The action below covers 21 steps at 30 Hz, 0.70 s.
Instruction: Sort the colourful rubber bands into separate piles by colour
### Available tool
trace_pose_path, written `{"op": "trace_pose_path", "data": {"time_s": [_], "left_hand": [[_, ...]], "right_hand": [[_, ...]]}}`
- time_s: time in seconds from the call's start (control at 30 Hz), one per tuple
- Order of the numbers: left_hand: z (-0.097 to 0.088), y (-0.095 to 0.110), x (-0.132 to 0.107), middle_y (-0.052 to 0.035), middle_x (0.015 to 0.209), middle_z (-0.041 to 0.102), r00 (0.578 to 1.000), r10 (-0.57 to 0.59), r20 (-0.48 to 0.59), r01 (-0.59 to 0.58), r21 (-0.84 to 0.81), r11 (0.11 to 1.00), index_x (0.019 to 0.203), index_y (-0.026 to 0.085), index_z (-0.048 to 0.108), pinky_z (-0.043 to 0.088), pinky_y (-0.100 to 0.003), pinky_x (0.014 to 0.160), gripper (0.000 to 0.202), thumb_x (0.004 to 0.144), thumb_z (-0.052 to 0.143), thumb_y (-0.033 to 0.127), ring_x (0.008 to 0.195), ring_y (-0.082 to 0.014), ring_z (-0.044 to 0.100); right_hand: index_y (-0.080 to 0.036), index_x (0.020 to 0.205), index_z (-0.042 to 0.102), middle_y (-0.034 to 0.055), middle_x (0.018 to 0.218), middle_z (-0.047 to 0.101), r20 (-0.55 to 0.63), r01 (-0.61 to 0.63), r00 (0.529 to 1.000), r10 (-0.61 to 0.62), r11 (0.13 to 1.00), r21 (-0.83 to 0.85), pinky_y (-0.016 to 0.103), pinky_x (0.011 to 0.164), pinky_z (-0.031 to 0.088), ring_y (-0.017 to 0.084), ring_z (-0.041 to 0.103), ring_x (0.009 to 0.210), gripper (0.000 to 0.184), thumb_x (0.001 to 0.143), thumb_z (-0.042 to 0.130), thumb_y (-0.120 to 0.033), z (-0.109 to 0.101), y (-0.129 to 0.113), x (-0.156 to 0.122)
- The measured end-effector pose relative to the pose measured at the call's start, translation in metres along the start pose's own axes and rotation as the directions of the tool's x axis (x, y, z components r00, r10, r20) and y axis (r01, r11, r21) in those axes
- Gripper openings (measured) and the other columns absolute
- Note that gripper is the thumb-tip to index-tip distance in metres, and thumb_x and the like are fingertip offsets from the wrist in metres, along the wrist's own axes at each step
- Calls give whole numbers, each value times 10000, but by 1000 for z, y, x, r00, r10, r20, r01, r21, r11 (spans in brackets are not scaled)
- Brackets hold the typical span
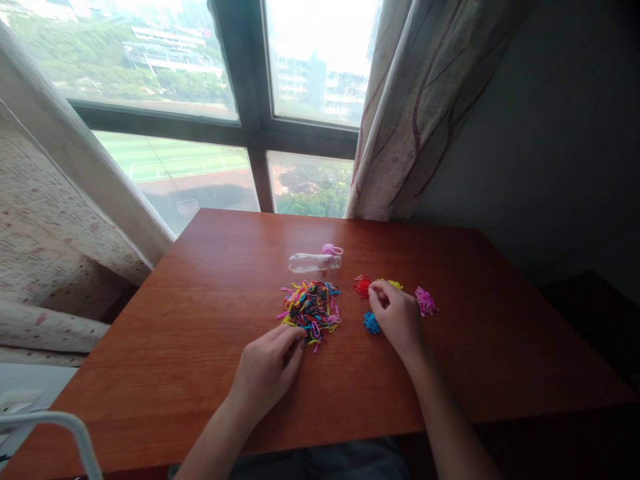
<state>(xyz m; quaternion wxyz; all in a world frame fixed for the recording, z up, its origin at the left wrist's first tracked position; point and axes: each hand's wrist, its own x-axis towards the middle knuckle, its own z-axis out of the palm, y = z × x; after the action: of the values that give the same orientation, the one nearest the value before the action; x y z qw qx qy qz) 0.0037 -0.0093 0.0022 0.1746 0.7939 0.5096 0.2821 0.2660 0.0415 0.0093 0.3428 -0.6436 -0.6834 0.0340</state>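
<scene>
A heap of mixed plastic locking stitch markers [311, 303] in many colours lies on the wooden table. My left hand [273, 360] is at its near edge, thumb and forefinger closed, with a bit of blue stitch marker showing at the fingertips. My right hand [399, 317] is pinched beside the small red pile [362, 287]; what its fingers hold is hidden. Below those fingertips sits a blue pile [371, 323]. A yellow pile [395, 284] is partly covered by the right hand, and a pink-purple pile [426, 301] lies to its right.
Behind the heap, a clear bottle [314, 263] lies on its side with a pink looped cap [332, 249] next to it. The table [210, 287] reaches back to the window, with curtains [400, 113] at both sides. A white curved tube [55, 418] stands at the lower left.
</scene>
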Motion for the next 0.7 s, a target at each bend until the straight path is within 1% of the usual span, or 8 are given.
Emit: {"op": "trace_pose_path", "data": {"time_s": [0.13, 0.23, 0.37, 0.53, 0.63, 0.7], "left_hand": [[0, -1, -1, -19, 898, 728, 1000, -9, -13, 9, -6, 1000, 951, 232, 668, 500, -235, 653, 156, 901, 520, 231, 765, -161, 686], [-1, 0, 0, -27, 896, 727, 1000, -12, -14, 12, -8, 1000, 950, 232, 670, 502, -234, 656, 157, 902, 520, 237, 765, -160, 683], [-1, 2, 1, -22, 906, 723, 1000, -20, 6, 20, -12, 1000, 967, 238, 661, 495, -236, 667, 152, 915, 519, 252, 784, -162, 682], [-1, 2, -1, -3, 837, 694, 999, -17, 33, 16, 12, 1000, 937, 240, 639, 455, -228, 623, 120, 916, 524, 265, 706, -144, 647], [-1, 3, -3, 8, 787, 668, 999, -23, 47, 20, 66, 998, 924, 237, 610, 428, -234, 596, 87, 905, 531, 267, 667, -144, 625], [0, 5, -4, 5, 797, 670, 998, -27, 53, 21, 122, 992, 933, 236, 599, 419, -243, 587, 81, 901, 535, 272, 672, -154, 630]], "right_hand": [[-208, 883, 670, 15, 730, 685, 41, 32, 999, -36, 996, 85, 232, 643, 429, 147, 623, 636, 172, 911, 503, -239, -1, -19, -21], [-210, 869, 662, 14, 730, 686, 84, 64, 994, -74, 991, 120, 220, 628, 427, 146, 635, 651, 160, 912, 507, -214, 4, -36, -41], [-212, 892, 655, 16, 766, 696, 156, 73, 983, -98, 984, 159, 226, 664, 430, 152, 646, 695, 153, 907, 507, -177, 12, -51, -63], [-216, 864, 645, 7, 741, 677, 214, 30, 975, -67, 985, 170, 240, 653, 406, 156, 623, 675, 157, 899, 500, -168, 17, -55, -75], [-221, 865, 643, 9, 747, 675, 225, 21, 973, -58, 987, 162, 245, 656, 394, 162, 617, 682, 159, 901, 496, -172, 17, -55, -77], [-221, 869, 639, 7, 749, 671, 232, 14, 971, -53, 986, 165, 247, 662, 389, 163, 615, 688, 161, 903, 492, -166, 16, -55, -78]]}}
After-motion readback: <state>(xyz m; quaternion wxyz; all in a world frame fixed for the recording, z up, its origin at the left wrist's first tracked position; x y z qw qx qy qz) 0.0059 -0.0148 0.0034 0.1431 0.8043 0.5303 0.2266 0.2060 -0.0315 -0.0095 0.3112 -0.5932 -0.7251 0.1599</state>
